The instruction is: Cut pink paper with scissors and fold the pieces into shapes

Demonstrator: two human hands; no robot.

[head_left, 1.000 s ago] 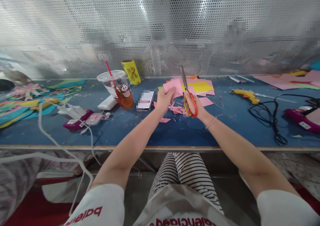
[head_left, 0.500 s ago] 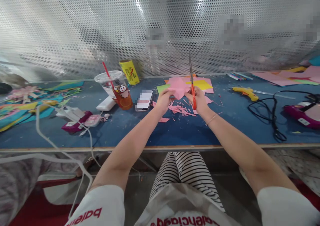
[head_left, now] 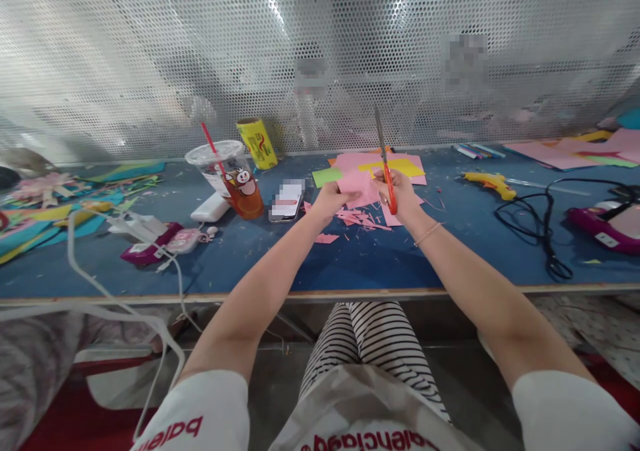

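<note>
My left hand [head_left: 332, 201] is closed on the left edge of a piece of pink paper [head_left: 358, 186]. Scissors [head_left: 389, 188] with orange handles are in my right hand [head_left: 400, 194], blades pointing up and away from me. The fingertips of that hand are at the paper's right side; whether they pinch it too I cannot tell. Under and behind my hands lie sheets of pink, green and yellow paper [head_left: 406, 167]. Thin pink paper scraps [head_left: 363, 218] are scattered on the blue table just below the held piece.
To the left stand a plastic cup of drink [head_left: 243, 194], a yellow can-like tube [head_left: 257, 144] and a phone [head_left: 287, 201]. A yellow glue gun [head_left: 490, 184] with a black cable [head_left: 545, 228] lies right. A perforated metal panel [head_left: 360, 58] rises behind the table [head_left: 370, 264].
The pink paper has shifted slightly down and left and lies at a different angle. My right hand and the scissors have turned a little. My left hand stays on the paper.
</note>
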